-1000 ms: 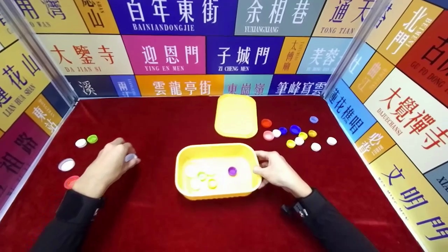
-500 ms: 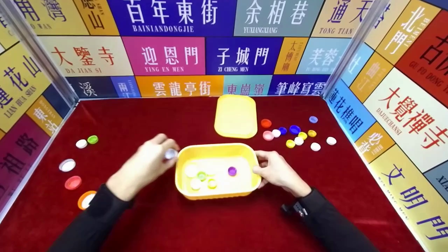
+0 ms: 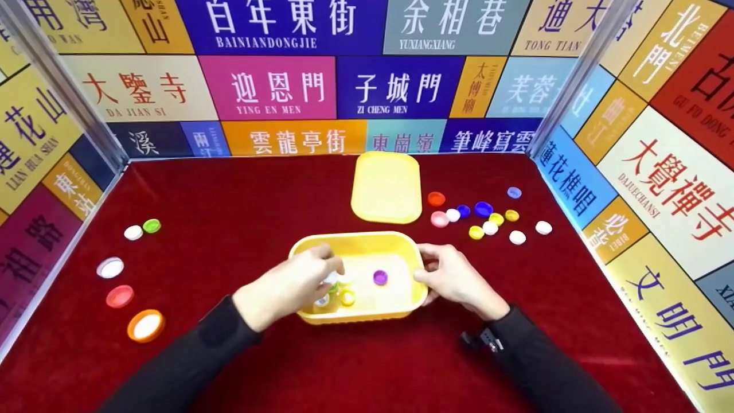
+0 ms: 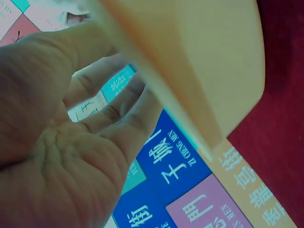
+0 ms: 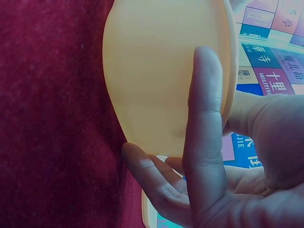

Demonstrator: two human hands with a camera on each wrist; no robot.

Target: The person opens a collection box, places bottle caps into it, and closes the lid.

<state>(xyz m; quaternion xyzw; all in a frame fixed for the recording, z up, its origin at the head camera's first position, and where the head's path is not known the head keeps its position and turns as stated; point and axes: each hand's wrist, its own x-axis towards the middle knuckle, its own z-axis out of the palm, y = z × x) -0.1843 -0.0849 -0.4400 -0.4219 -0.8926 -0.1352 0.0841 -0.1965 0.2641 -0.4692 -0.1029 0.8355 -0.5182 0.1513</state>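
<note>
A: In the head view, where is the left hand?
B: Over the left end of the yellow tub, its fingers bent down inside. A pale cap shows right at the fingertips; whether they pinch it, one cannot tell.
A: And the right hand?
B: It grips the tub's right end, thumb at the rim. The tub stands on the dark red cloth, and inside it lie a purple cap, well apart from the fingers, and a yellow cap nearer them.
A: What lies around it?
B: A yellow lid beyond the tub, a loose cluster of caps to the right, and a spaced-out row on the left, from a green cap down to an orange cap with a white middle.
A: Does the left wrist view settle the pinch?
B: No. The fingers pass behind the tub's wall, which hides their tips.
A: The right wrist view?
B: One finger lies straight along the tub's outer wall, another touches its lower edge, and the tub is held between fingers and thumb.
</note>
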